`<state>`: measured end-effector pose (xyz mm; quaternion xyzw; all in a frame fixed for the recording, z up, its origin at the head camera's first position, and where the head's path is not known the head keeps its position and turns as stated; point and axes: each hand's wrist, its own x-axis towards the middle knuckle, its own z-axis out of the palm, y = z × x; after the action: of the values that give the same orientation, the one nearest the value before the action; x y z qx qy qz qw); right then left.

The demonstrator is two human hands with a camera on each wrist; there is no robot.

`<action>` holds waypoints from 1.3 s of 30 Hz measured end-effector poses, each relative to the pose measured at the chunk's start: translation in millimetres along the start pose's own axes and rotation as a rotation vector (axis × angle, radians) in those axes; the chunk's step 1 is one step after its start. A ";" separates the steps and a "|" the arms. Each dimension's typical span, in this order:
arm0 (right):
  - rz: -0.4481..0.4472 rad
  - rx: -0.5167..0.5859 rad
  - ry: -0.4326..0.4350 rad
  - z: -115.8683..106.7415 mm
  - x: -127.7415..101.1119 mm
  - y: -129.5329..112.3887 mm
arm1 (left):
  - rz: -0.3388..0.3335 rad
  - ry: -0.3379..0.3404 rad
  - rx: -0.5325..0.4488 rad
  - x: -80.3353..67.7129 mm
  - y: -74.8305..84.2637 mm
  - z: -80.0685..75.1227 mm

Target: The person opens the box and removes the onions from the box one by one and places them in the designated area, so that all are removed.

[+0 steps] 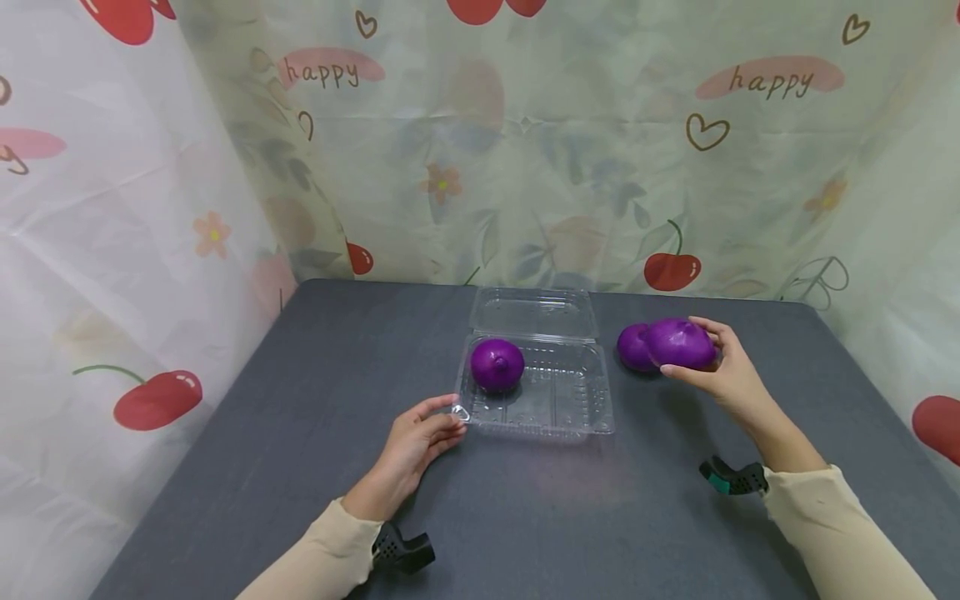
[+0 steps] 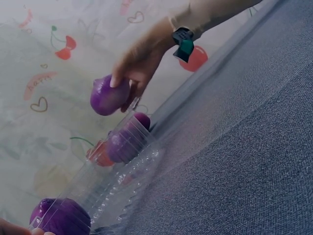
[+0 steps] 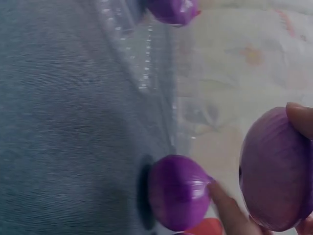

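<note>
Nearest my head camera, my left hand (image 1: 416, 442) rests with relaxed fingers on the dark grey worktop, fingertips touching the near left corner of the clear plastic clamshell box (image 1: 558, 417). My right hand (image 1: 723, 375) grips a glossy purple onion (image 1: 681, 343), lifted just right of the box, long axis roughly level and pointing at it. A second purple onion (image 1: 634, 347) sits beside it on the worktop; a third (image 1: 497, 365) lies in the box's left compartment. Only the right wrist view shows the held onion (image 3: 274, 171) clear of its neighbour (image 3: 178, 192).
</note>
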<state>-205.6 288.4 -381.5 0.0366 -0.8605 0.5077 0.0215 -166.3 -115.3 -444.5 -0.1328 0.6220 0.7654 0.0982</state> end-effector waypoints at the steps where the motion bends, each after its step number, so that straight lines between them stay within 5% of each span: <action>1: 0.001 -0.003 -0.014 1.2 -0.6 2.4 | 0.001 0.000 0.000 0.0 -0.2 0.0; 14: 0.050 -0.141 -0.152 15.5 -3.9 25.2 | 0.009 -0.014 -0.004 -0.9 0.3 -0.4; 39: 0.122 -0.230 -0.205 24.0 -2.3 36.5 | -0.002 -0.007 -0.018 1.8 -0.8 -0.2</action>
<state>-206.4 285.1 -425.1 0.0333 -0.9112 0.3998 -0.0931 -167.8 -115.3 -445.9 -0.1315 0.6145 0.7714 0.0998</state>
